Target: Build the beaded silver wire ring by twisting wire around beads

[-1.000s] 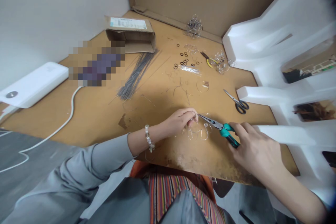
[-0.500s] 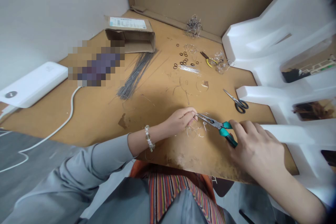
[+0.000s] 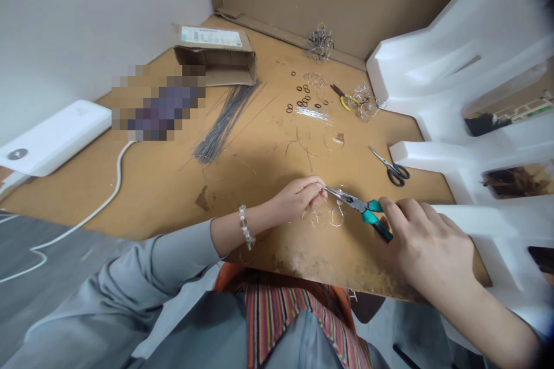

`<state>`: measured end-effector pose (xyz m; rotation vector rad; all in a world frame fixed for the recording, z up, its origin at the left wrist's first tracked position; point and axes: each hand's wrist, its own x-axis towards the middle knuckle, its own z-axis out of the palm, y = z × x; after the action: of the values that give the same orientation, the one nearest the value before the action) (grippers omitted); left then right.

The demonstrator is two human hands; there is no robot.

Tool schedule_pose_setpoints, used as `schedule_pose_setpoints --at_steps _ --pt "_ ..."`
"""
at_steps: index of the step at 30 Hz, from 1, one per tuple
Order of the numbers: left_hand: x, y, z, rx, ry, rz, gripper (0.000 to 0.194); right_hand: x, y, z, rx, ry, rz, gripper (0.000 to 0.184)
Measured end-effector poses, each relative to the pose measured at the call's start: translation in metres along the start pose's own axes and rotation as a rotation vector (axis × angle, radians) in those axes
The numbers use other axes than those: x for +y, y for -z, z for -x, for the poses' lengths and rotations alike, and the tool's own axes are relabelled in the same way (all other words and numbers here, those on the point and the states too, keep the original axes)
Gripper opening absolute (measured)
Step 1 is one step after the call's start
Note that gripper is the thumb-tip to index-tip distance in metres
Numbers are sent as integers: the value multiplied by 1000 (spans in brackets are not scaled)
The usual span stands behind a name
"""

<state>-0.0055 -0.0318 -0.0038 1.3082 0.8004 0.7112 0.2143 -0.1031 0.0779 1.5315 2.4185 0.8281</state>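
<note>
My left hand (image 3: 305,196) is closed in a pinch on thin silvery wire (image 3: 335,219), whose curled ends stick out below and to the right of the fingers. Wrapped round green handles, my right hand (image 3: 426,239) grips long-nose pliers (image 3: 355,203). The tips of the pliers meet the wire right at my left fingertips. How the wire sits between the jaws is too small to tell. Beyond my hands lie a small bundle of short bright wires (image 3: 312,115) and several dark rings (image 3: 305,99).
Scissors (image 3: 396,174) lie to the right, beside white foam (image 3: 415,153). Yellow-handled cutters (image 3: 341,97) rest near tangled wire (image 3: 367,102). A sheaf of grey wires (image 3: 225,124) reaches toward an open cardboard box (image 3: 234,66). A white power bank (image 3: 56,137) with a cable is at left.
The wire ends under my left hand have shifted, and a rounder loop now shows below the pliers. My right hand and the pliers have moved only slightly.
</note>
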Motion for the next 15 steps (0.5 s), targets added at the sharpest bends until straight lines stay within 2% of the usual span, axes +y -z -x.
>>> schedule_pose_setpoints --at_steps 8,15 --pt "1 -2 0 -12 -5 -10 27 3 -3 1 21 26 -3 26" --pt "-2 -2 -2 -1 18 9 27 1 -4 -1 -46 -5 5 25"
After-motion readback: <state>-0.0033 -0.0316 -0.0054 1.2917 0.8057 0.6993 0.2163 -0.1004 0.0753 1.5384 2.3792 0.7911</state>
